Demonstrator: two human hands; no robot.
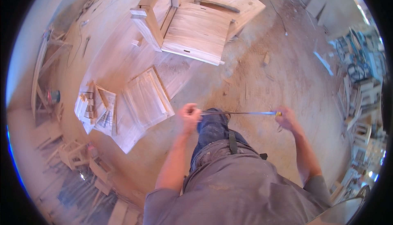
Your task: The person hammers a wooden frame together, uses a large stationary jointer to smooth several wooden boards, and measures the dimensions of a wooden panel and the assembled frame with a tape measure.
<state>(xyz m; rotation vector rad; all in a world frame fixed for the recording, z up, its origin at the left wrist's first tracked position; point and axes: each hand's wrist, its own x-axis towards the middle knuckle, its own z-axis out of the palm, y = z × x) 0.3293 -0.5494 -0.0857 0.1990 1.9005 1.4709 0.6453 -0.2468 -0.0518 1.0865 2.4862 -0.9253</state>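
A tape measure (279, 113) with a yellow part is in my right hand (287, 119), whose fingers are closed around it. Its thin blade (245, 113) runs pulled out and nearly level across the front of my legs. At the other end, my left hand (190, 117) pinches the blade, slightly blurred by motion. Both hands are in the air, well apart. Nearest to my left hand is a stack of flat wooden panels (147, 98) on the wooden work surface.
A partly built wooden frame with a panel (196, 32) stands ahead, with a hammer (217, 4) lying on it. Small wooden pieces (98, 106) are piled at the left. Sawdust covers the floor (254, 77). Scrap wood (362, 131) lines the right; stools and offcuts (73, 153) lie lower left.
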